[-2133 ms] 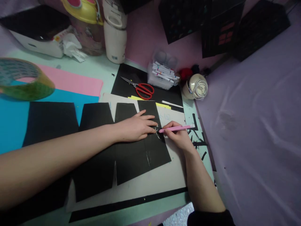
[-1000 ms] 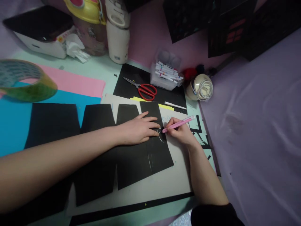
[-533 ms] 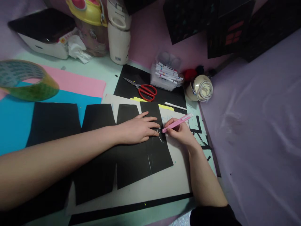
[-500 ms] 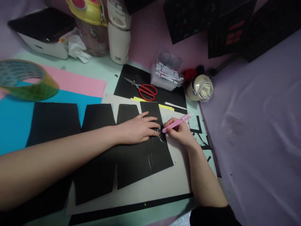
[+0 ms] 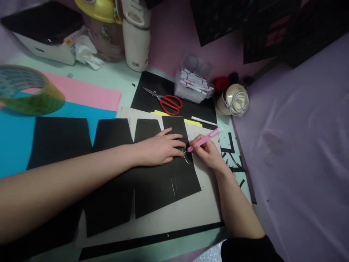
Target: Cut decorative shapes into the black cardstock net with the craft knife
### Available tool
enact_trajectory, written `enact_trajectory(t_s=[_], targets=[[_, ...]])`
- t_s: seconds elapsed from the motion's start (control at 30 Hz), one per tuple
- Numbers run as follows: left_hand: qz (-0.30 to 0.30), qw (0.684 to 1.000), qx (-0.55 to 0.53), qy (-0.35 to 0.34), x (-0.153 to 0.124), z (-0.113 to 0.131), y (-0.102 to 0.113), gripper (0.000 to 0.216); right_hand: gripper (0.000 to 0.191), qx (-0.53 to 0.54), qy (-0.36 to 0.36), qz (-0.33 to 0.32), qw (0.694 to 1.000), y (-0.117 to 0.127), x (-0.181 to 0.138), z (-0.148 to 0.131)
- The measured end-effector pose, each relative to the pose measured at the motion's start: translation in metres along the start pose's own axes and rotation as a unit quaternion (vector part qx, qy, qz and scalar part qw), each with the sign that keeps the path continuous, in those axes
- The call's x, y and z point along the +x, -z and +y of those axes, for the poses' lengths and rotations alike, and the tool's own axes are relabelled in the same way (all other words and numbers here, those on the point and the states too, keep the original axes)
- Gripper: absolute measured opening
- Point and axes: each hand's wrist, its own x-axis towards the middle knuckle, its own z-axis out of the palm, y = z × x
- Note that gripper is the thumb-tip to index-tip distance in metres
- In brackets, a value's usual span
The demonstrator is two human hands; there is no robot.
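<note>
A large sheet of black paper [image 5: 152,193] with V-shaped notches in its edges lies on a pale board [image 5: 207,185]. My left hand [image 5: 163,148] is spread flat on the sheet, fingers apart, pressing it near its right part. In my right hand [image 5: 207,151] is a slim pink craft knife [image 5: 204,139], pinched between thumb and fingers. Its lower end meets the paper's right side, just beyond my left fingertips; the blade is too small to make out. Thin pale lines, curved and short, show on the paper there and lower down.
Red-handled scissors [image 5: 170,104] and a white pen [image 5: 204,120] lie on black paper behind. A clear box of markers [image 5: 191,91], a white bottle [image 5: 136,45] and a tape roll [image 5: 51,98] stand around. Black paper scraps [image 5: 236,167] lie at right.
The view has shifted slightly. Both hands keep nearly the same place, with the knife's upper end tilted a little differently.
</note>
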Motion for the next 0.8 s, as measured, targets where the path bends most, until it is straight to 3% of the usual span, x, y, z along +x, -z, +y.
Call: enact_trajectory(t_s=[0.27,0.37,0.5,0.8], targets=[[-0.001,1.0,-0.004,-0.002,-0.0012,-0.0016,0.0005,0.036,0.008,0.025,-0.027,0.02,0.999,0.0002,-0.0008,-0.0021],[-0.005,1.0,-0.007,0.0,-0.0011,-0.0011,0.0015,0.038,0.002,0.054,-0.056,0.009,0.997,0.0002,-0.0021,-0.0037],[-0.007,1.0,-0.009,0.001,-0.0017,-0.0011,0.0024,0.039,0.009,0.091,-0.07,-0.003,0.993,0.0019,-0.0035,-0.0046],[-0.008,1.0,-0.006,0.006,-0.0009,-0.0007,0.0029,0.038,0.013,0.073,-0.07,-0.026,0.995,0.0076,-0.0058,-0.0002]])
